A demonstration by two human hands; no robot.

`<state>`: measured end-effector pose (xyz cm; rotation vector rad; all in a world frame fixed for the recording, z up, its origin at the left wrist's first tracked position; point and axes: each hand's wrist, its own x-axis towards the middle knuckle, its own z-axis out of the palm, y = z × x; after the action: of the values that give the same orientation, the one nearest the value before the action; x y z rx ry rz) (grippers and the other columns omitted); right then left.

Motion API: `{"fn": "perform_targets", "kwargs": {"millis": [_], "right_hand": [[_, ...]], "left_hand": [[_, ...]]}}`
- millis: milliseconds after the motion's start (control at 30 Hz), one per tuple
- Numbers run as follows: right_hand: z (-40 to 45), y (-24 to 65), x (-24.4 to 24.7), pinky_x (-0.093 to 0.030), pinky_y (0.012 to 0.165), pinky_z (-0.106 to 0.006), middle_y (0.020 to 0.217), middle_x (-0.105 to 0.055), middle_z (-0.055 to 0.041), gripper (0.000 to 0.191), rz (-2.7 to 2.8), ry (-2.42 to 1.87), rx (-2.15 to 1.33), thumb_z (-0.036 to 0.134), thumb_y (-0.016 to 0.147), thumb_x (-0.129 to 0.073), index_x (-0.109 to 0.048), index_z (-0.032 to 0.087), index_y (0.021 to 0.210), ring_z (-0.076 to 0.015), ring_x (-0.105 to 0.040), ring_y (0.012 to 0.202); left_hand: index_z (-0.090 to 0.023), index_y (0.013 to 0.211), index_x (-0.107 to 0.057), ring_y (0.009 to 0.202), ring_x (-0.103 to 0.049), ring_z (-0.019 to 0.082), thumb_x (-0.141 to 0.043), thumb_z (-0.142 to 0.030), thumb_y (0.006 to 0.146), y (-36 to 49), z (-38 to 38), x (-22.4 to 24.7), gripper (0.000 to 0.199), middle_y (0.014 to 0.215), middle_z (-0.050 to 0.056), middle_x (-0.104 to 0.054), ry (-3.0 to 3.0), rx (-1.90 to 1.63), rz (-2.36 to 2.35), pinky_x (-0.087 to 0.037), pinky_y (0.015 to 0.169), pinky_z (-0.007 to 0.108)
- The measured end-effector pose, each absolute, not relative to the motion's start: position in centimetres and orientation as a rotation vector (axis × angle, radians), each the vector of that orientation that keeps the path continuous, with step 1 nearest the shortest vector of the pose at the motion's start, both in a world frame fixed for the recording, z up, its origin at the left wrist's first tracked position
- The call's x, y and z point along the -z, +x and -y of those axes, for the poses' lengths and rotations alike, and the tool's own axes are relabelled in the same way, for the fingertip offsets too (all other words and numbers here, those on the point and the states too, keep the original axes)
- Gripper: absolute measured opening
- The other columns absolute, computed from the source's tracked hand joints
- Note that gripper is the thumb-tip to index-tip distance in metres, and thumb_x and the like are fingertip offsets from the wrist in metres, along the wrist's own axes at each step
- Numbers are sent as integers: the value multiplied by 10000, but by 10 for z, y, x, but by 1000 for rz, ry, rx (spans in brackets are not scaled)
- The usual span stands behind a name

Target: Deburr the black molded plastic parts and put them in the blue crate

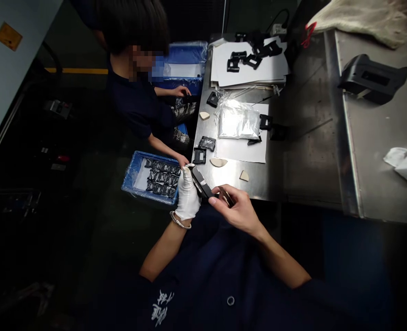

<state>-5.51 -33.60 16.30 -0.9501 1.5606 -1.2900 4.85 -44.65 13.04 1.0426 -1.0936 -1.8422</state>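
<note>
In a white glove, my left hand (188, 197) is closed on a black plastic frame (202, 182), held tilted just off the table's near edge. My bare right hand (240, 212) grips a small dark tool with a lighter strip (226, 197), close to the frame's lower end. The tool's exact kind is hard to make out. On the table beyond lie another black frame (199, 156), a bagged black part (207, 143) and pale wedge-shaped pieces, the nearest being a rounded wedge (219, 162).
A co-worker (130, 101) sits at the left, one hand near my left hand. A blue crate (129, 180) holds several bagged black parts. Clear plastic bags (238, 120) lie on the metal table (258, 186). Black frames rest on a paper stack (224, 76). A larger black housing (374, 78) stands right.
</note>
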Motion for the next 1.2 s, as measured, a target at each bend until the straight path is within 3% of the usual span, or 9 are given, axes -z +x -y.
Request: {"fn": "perform_targets", "kwargs": {"millis": [133, 233, 300, 400, 500, 633, 833, 1000, 1200], "right_hand": [[341, -69, -170, -310, 518, -231, 621, -488, 43, 254, -1605, -951, 1250, 422, 872, -672, -640, 173, 829, -80, -388, 554], [341, -89, -175, -324, 551, -230, 643, -488, 40, 251, -1557, -1071, 1163, 403, 884, -656, -621, 175, 785, -85, -405, 588], [342, -98, -179, -337, 580, -231, 655, -482, 39, 249, -1505, -1160, 1099, 388, 890, -648, -605, 175, 770, -90, -424, 616], [342, -99, -181, -352, 603, -237, 680, -498, 33, 247, -1494, -1193, 1082, 397, 910, -626, -603, 181, 793, -99, -447, 643], [340, -94, -175, -372, 603, -249, 722, -500, 29, 219, -1578, -1070, 1180, 430, 970, -534, -574, 217, 996, -110, -440, 638], [332, -90, -168, -398, 586, -268, 764, -494, 10, 197, -1731, -933, 1339, 420, 1027, -397, -470, 238, 1009, -122, -445, 625], [331, -87, -179, -473, 716, -301, 846, -601, -42, 144, -2141, -1373, 1290, 264, 997, -483, -619, 216, 1002, -158, -576, 767], [341, -73, -190, -500, 616, -255, 930, -670, -69, 173, -2334, -1530, 1242, 266, 947, -587, -717, 218, 1050, -135, -615, 706], [344, -67, -187, -544, 707, -234, 1052, -736, -68, 213, -2290, -1666, 1177, 245, 943, -607, -730, 237, 1116, -144, -694, 829]], "left_hand": [[-222, 1061, -555, 806, -617, 124, -584, -625, 876, 61, 457, -131, 444, 982, 35, -622, 945, 1703, 1249, -537, 754, 260], [-236, 1210, -563, 1119, -608, 225, -838, -549, 664, 76, 471, -139, 687, 1219, 90, -609, 774, 1424, 1695, -497, 999, 376], [-213, 1162, -619, 1157, -598, 260, -905, -459, 598, 82, 478, -146, 678, 1167, 97, -648, 691, 1280, 2015, -464, 1048, 419], [-184, 939, -660, 927, -656, 217, -874, -381, 675, 86, 481, -150, 393, 890, 49, -681, 626, 1307, 2183, -518, 924, 386], [-177, 841, -626, 788, -635, 178, -833, -385, 731, 83, 482, -145, 313, 825, 32, -650, 638, 1362, 2135, -529, 786, 338], [-179, 794, -602, 758, -609, 172, -810, -378, 762, 76, 484, -136, 290, 785, 23, -628, 608, 1320, 2144, -505, 742, 328], [-183, 766, -550, 720, -585, 155, -766, -366, 811, 67, 489, -141, 287, 778, 14, -618, 572, 1246, 2127, -477, 706, 309], [-182, 790, -568, 726, -575, 159, -772, -379, 803, 70, 487, -153, 284, 770, 17, -599, 546, 1188, 2151, -466, 712, 312], [-182, 794, -572, 752, -580, 168, -759, -356, 818, 81, 486, -162, 256, 775, 25, -604, 555, 1136, 2140, -479, 736, 328]]}}
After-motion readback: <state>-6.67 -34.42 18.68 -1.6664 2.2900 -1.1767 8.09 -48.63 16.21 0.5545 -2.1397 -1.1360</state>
